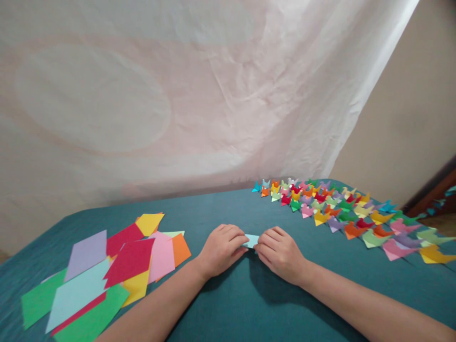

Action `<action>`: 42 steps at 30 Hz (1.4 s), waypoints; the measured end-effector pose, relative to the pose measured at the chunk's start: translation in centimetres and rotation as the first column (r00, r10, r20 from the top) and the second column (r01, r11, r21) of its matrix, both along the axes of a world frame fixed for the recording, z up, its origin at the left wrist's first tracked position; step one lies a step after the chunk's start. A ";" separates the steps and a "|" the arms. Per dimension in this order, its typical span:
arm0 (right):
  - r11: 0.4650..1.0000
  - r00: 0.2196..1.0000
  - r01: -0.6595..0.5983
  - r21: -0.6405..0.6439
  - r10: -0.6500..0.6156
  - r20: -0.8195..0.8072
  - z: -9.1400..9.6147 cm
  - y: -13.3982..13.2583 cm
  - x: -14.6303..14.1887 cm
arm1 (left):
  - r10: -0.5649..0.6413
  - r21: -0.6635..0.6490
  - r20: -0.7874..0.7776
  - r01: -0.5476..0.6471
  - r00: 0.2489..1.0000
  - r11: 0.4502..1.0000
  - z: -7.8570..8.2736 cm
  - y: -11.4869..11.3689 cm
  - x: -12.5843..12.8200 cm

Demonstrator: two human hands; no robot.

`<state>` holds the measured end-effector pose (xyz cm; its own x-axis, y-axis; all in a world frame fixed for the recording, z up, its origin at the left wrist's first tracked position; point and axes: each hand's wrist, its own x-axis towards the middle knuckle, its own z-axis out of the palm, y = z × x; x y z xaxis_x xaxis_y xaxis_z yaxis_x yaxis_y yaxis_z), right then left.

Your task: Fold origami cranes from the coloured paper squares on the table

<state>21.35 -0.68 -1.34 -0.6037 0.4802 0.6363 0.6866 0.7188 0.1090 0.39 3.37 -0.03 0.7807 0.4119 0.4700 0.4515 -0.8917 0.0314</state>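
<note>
My left hand [221,249] and my right hand [280,251] meet at the middle of the teal tablecloth [221,304]. Between their fingertips lies a small folded piece of light blue paper [251,240], mostly hidden by the fingers. Both hands have curled fingers pinching the paper's ends and pressing it against the cloth. To the left lies a loose spread of flat coloured paper squares [107,270]. To the right stand rows of several small folded paper figures [338,209] in many colours.
A creased white sheet [178,95] hangs behind the table as a backdrop. A beige wall [409,118] shows at the right, with dark wood [434,194] and a few more paper figures beyond the table's right edge.
</note>
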 end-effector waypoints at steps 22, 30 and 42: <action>0.999 0.994 0.036 -0.021 -0.038 -0.101 -0.1 0.4 0.4 | -0.078 0.092 0.052 0.073 0.996 0.993 0.4 -0.6 0.2; 1.000 1.000 -0.009 0.022 0.009 0.001 0.0 -0.1 0.7 | -0.014 0.013 0.037 0.014 0.999 1.000 0.0 -0.1 0.0; 1.000 0.989 0.010 -0.008 -0.008 0.146 0.1 -0.7 0.3 | 0.098 -0.158 -0.160 -0.123 0.982 0.980 0.7 -3.8 0.4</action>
<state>21.63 -1.33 -1.22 -0.6855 0.4912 0.5374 0.6702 0.7141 0.2022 0.80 -0.42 0.67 0.7825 0.5619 0.2681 0.5576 -0.8241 0.0996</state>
